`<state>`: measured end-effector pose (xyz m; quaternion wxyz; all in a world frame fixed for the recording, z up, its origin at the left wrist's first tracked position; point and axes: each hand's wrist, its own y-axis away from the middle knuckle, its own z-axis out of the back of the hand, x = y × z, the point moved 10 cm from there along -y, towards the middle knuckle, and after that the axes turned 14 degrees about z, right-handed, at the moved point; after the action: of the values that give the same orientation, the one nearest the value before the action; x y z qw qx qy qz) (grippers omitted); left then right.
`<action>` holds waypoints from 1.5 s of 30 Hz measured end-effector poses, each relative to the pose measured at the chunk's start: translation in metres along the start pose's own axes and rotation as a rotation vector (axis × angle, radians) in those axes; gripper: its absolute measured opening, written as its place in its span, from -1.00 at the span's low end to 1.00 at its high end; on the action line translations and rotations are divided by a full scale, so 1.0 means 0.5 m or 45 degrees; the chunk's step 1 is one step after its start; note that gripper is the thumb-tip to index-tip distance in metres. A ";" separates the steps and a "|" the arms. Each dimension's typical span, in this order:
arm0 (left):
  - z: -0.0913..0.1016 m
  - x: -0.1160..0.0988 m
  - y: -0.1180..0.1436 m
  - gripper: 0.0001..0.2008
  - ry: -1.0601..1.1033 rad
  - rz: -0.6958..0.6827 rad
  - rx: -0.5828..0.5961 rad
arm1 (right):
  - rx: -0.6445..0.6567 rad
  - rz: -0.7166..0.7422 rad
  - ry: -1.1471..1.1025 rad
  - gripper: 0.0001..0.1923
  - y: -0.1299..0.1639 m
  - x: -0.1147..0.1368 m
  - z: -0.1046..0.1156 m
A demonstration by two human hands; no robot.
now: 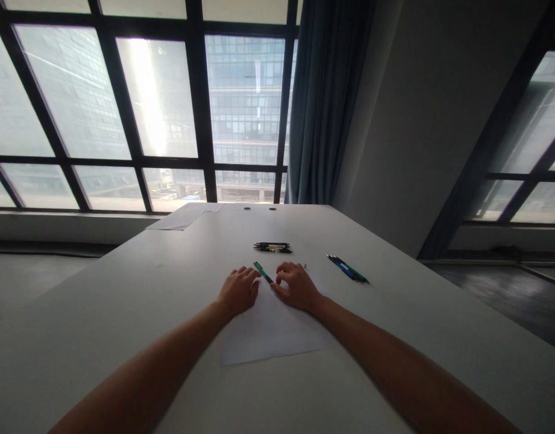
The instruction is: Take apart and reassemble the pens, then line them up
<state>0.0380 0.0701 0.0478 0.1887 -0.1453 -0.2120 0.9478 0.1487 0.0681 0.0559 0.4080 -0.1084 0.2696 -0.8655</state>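
Slippage is what I'd worry about: a slim green-and-black plastic pen (261,270) sits slanted between both hands, near the far part of a rectangular white paper sheet (270,337). Right hand (299,288) looks pinched on just its dark end, so a weak grip could let it roll off. Left hand (239,289) is right beside it, can't tell if it's gripping. Count: one pen there, one sheet below, two round dark discs (272,209) further off, plus two bunches: mostly black plastic pens (272,248), and slim blue-and-green plastic pens (348,269), too overlapped to number.
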 end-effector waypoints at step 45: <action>0.018 0.028 -0.011 -0.80 0.245 0.085 -0.165 | -0.142 -0.213 0.145 -0.85 0.022 -0.061 0.027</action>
<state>0.0240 0.0773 0.0552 0.1667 -0.2545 -0.2488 0.9195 0.1811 0.0805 0.0621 0.3117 -0.1038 0.3300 -0.8850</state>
